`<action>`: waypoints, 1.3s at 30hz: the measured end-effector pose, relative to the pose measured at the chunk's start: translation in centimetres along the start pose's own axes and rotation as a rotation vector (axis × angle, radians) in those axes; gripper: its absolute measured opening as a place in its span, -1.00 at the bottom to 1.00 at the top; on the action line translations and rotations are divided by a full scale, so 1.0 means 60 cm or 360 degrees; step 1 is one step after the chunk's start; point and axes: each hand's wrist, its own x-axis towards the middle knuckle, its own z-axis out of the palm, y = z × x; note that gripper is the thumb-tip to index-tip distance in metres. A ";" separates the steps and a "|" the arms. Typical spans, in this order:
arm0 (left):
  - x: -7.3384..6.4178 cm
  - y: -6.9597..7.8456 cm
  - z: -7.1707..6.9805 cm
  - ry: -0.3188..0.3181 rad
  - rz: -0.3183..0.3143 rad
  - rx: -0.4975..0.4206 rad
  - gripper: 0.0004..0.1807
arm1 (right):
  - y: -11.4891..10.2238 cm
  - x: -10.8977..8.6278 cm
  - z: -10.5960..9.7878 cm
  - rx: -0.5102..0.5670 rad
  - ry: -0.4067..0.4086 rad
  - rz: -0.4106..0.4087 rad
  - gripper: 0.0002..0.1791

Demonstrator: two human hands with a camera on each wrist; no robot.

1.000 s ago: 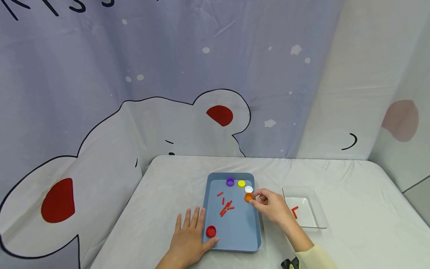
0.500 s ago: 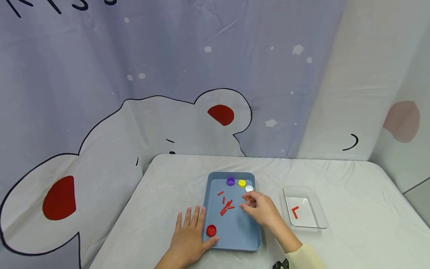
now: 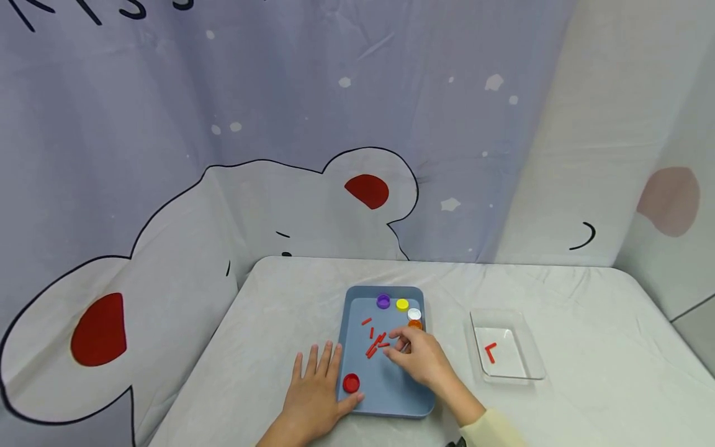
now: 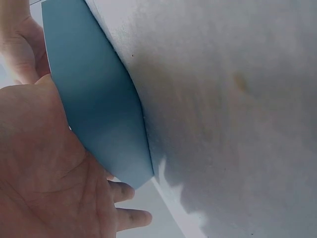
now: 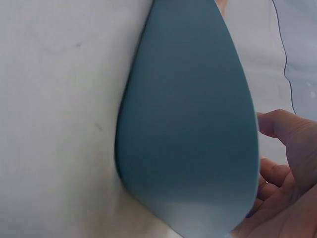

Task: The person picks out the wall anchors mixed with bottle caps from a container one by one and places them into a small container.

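A blue-grey tray (image 3: pixel 391 397) holds several short red sticks (image 3: pixel 373 349) in its middle. My left hand (image 3: pixel 314 394) lies spread along the tray's left side, its thumb across the near left corner beside a red cap (image 3: pixel 351 383). Over the tray's right half is my right hand (image 3: pixel 423 359), thumb and index finger bent and apart, their tips right at the rightmost red stick. Nothing shows between them. In the wrist views the tray's wall (image 4: pixel 99 94) hides part of the left palm and some right-hand fingers (image 5: pixel 277 124).
At the tray's far end stand a purple cap (image 3: pixel 383 302), a yellow cap (image 3: pixel 402 305), a white cap (image 3: pixel 414 315) and an orange cap (image 3: pixel 415 324). Right of the tray, a clear box (image 3: pixel 527 357) holds two red sticks (image 3: pixel 490 352). White cloth (image 3: pixel 603 372) covers the table.
My right hand has moved left and nearer from beside the orange cap to the red sticks. The orange cap stays by the white one. My left hand has stayed in place.
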 end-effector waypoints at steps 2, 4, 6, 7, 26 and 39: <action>0.000 0.000 0.000 0.0010 0.0005 0.0006 0.12 | 0.000 0.000 0.004 -0.0006 -0.0008 -0.0012 -0.69; 0.000 0.000 0.001 0.0019 0.0007 0.0011 0.12 | 0.000 0.001 0.007 -0.0006 -0.0041 -0.0019 -0.68; 0.000 0.000 0.001 0.0017 0.0008 0.0015 0.12 | 0.000 0.001 0.011 -0.0012 -0.0095 -0.0022 -0.68; 0.000 0.000 0.001 0.0017 0.0010 0.0017 0.12 | -0.001 0.001 0.012 -0.0013 -0.0123 -0.0023 -0.68; 0.000 -0.002 0.001 -0.0024 0.0035 0.0000 0.12 | -0.007 0.009 0.049 -0.0235 -0.0287 0.0040 -0.59; 0.000 -0.002 0.000 0.0001 0.0044 0.0008 0.11 | -0.004 0.012 0.056 -0.0310 -0.0232 -0.0010 -0.63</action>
